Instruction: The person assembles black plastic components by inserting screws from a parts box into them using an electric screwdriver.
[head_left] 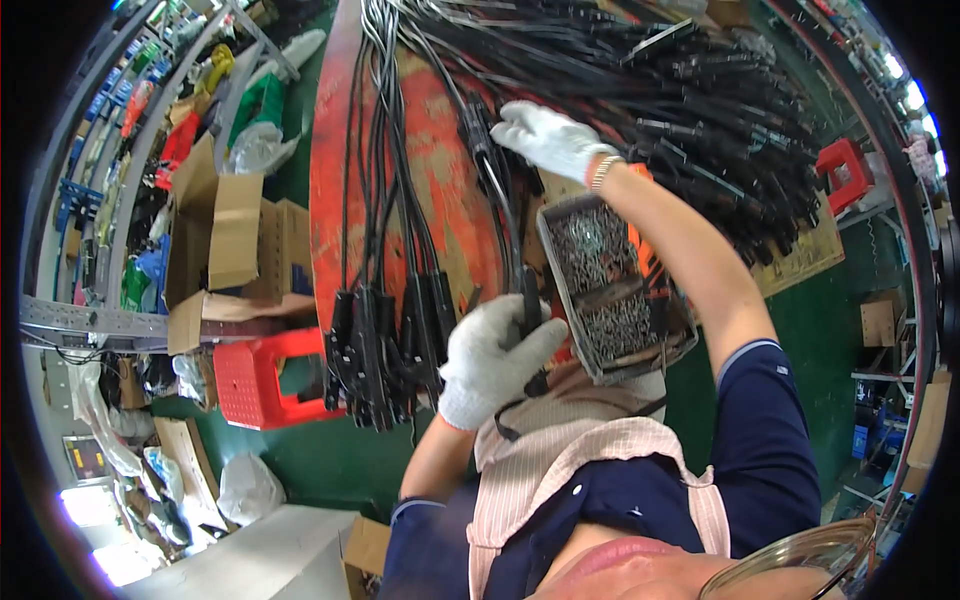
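My left hand (498, 352), in a white knit glove, is wrapped round the black moulded end of a cable (530, 305), close to my apron. From there the cable runs up and away across the red worn worktable (440, 180) to a thicker black housing (478, 128). Just right of that housing is my gloved right hand (550, 140), with fingers stretched out and nothing seen in them. Whether its fingertips touch the housing I cannot tell. A grey tray (563, 290) of small metal screws sits beneath my right forearm.
Several finished-looking black cables (370, 340) hang over the table's near left edge. A large heap of black cables (700, 130) covers the far right. Red stools (250, 385) stand at left and right. An open cardboard box (237, 230) and loaded shelves (150, 120) are at the left.
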